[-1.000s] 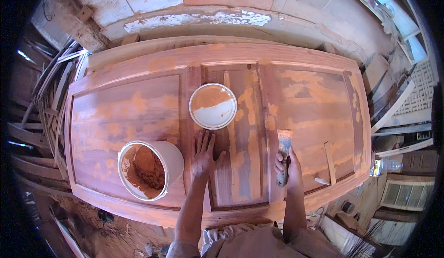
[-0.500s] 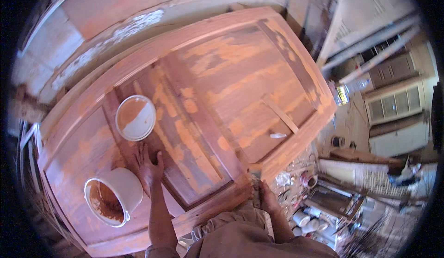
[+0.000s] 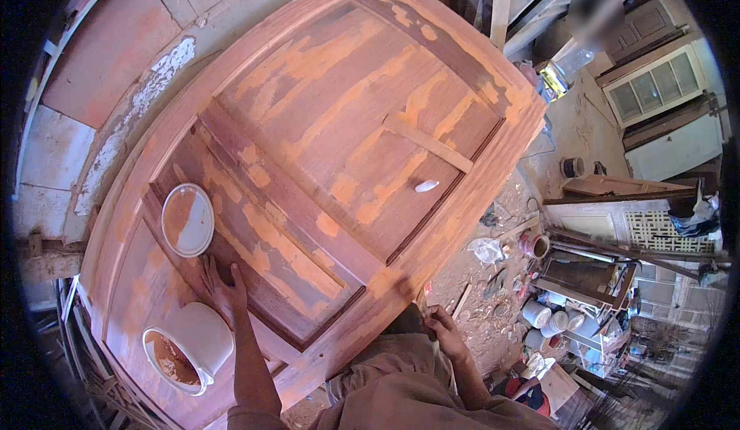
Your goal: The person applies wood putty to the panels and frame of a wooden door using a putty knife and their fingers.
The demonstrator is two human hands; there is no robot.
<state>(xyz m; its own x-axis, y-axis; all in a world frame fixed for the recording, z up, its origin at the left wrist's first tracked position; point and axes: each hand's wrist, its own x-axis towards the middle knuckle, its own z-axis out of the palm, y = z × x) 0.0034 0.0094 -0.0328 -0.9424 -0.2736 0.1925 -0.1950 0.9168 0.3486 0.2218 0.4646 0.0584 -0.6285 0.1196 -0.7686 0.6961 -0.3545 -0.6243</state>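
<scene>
A large reddish-brown wooden door (image 3: pixel 358 233) with orange filler patches lies flat in front of me. My left hand (image 3: pixel 223 287) rests on its left part with fingers spread, between a round lid (image 3: pixel 198 226) and a white bucket (image 3: pixel 206 336). The lid is partly coated with orange-brown paste. The bucket lies tipped on its side, its mouth toward me and the same paste inside. At the door's near edge my right hand (image 3: pixel 443 330) is closed, fingers pinched together; what it holds is too small to make out.
A flat wooden strip (image 3: pixel 428 143) and a small white piece (image 3: pixel 426 186) lie on the door's right panel. Shavings and a clear plastic bag (image 3: pixel 487 250) litter the floor at right. Paint cans (image 3: pixel 537 314), a white-framed window (image 3: pixel 655 83) and timber stand beyond.
My view has shifted, so the door and lid sit further left. My right hand has come away from the door's edge toward me. My left hand stays by the lid.
</scene>
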